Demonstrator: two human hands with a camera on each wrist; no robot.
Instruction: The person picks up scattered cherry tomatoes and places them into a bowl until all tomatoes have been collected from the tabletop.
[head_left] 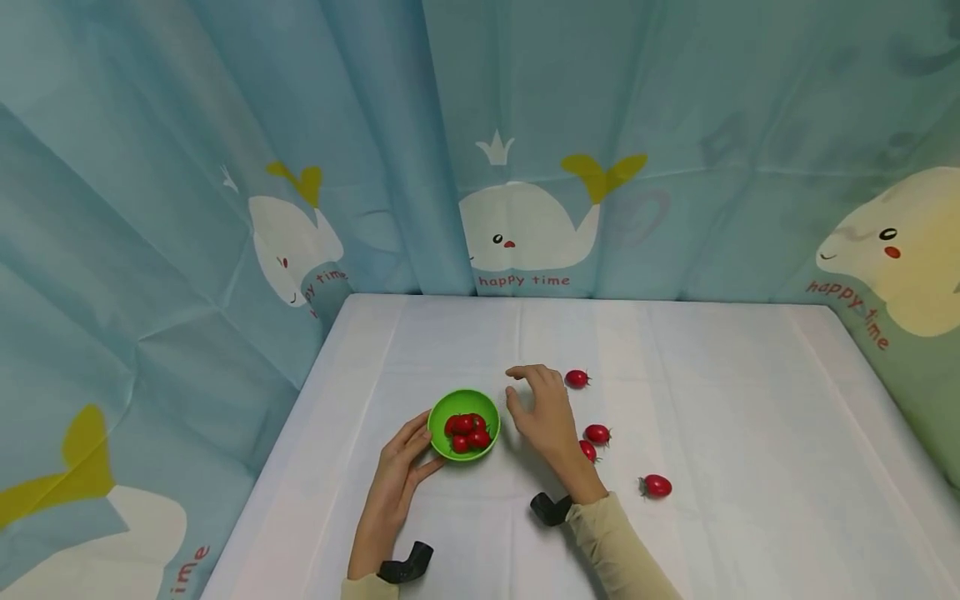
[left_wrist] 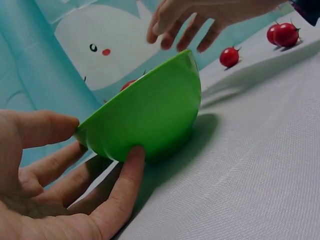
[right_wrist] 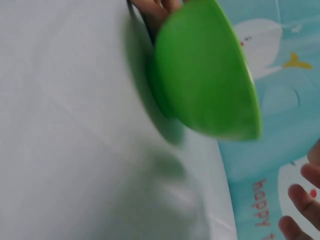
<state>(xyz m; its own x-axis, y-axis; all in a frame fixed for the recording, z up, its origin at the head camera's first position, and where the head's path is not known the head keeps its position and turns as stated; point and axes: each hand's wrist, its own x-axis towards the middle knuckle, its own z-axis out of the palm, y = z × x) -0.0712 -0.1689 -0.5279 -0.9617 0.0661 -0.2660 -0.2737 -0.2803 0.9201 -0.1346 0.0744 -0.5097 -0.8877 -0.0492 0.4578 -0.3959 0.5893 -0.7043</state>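
Note:
A green bowl (head_left: 439, 444) stands on the white-covered table with several cherry tomatoes (head_left: 463, 423) in it. My left hand (head_left: 393, 473) holds the bowl by its left side, fingers and thumb spread around the wall. In the left wrist view one fingertip meets the rim and another presses the lower wall of the bowl (left_wrist: 150, 115). Just right of the bowl, my right hand (head_left: 546, 417) hovers above the cloth, fingers loosely bent and apart, nothing between them. Part of its fingers (right_wrist: 305, 200) shows at the edge of the right wrist view.
Several loose cherry tomatoes lie to the right of the right hand: one farther back (head_left: 577, 378), two close together (head_left: 597, 434), and one nearer the front (head_left: 656, 487). Blue curtains (head_left: 390, 100) with whale prints surround the table. Dark wrist-worn pieces (head_left: 406, 564) sit at both wrists.

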